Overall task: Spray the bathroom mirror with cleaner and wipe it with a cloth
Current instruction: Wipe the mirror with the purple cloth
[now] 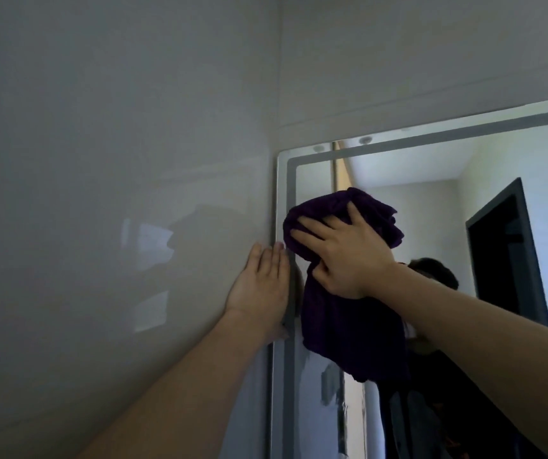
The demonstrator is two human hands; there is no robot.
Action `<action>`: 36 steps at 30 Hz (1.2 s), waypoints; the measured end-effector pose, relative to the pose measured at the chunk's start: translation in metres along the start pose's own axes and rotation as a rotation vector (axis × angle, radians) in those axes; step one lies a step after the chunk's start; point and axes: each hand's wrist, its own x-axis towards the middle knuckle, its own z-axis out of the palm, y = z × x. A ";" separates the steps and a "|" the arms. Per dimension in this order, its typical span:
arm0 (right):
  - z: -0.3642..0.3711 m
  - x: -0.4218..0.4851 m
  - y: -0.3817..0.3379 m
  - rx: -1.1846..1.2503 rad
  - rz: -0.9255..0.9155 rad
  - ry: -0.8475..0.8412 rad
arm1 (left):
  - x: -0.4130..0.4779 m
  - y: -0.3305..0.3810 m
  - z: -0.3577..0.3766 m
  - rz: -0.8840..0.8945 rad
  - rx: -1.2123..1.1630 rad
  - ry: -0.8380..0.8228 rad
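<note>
The bathroom mirror (pixel 431 200) hangs on the right wall, with a frosted band around its edge. My right hand (pixel 342 251) presses a dark purple cloth (pixel 348 329) flat against the glass near the mirror's upper left corner; the cloth's loose end hangs down below the hand. My left hand (pixel 261 289) lies flat with fingers together on the mirror's left edge where it meets the side wall, holding nothing. No spray bottle is in view.
A glossy pale wall (pixel 117 193) fills the left side and meets the mirror wall in a corner. The mirror reflects a dark doorway (pixel 504 253), pale walls and a person's head behind my right arm.
</note>
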 end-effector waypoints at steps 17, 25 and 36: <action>0.025 -0.011 -0.088 0.139 0.184 0.014 | -0.011 -0.006 -0.018 -0.057 -0.878 0.327; 0.052 -0.116 -0.164 0.231 0.050 -0.173 | -0.005 -0.002 -0.006 0.095 -0.540 0.180; 0.033 -0.168 -0.079 0.111 -0.023 -0.187 | -0.005 -0.005 -0.003 0.150 -0.170 0.110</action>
